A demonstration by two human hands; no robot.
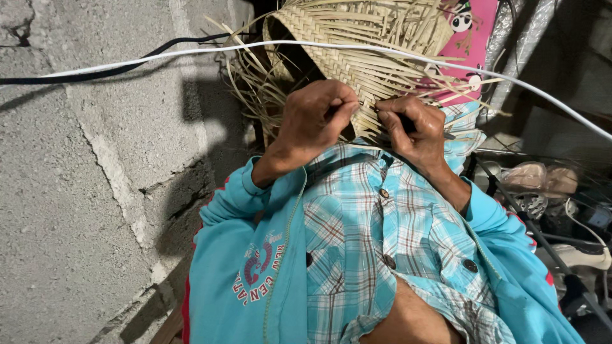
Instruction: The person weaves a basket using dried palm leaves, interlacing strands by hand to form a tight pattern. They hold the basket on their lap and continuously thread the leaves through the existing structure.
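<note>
Straw-coloured strips are being plaited as a person, seen from a head-worn camera looking down the chest, is working the near edge of a half-woven mat (357, 57) held up in front of the body. The left hand (315, 121) is curling closed, thumb and fingers pinching one strip at the mat's lower border, while the right hand (414, 130) is gripping narrowly beside it, fingertips pressing a neighbouring strip against the weave. The two hands are sitting just apart, both touching the same edge. Judging by the tight diagonal weave above and the loose strips (255, 89) fanning out to the left and below, the plaiting is part done, with the border row now in hand; the next move would seem to call for lifting one free strip over its neighbour and pulling it snug. A white cable (191, 51) is crossing in front of the mat, and a block wall (95, 178) is filling the left. No container shows clearly; shoes (542, 178) are lying on a cluttered rack at the right.
</note>
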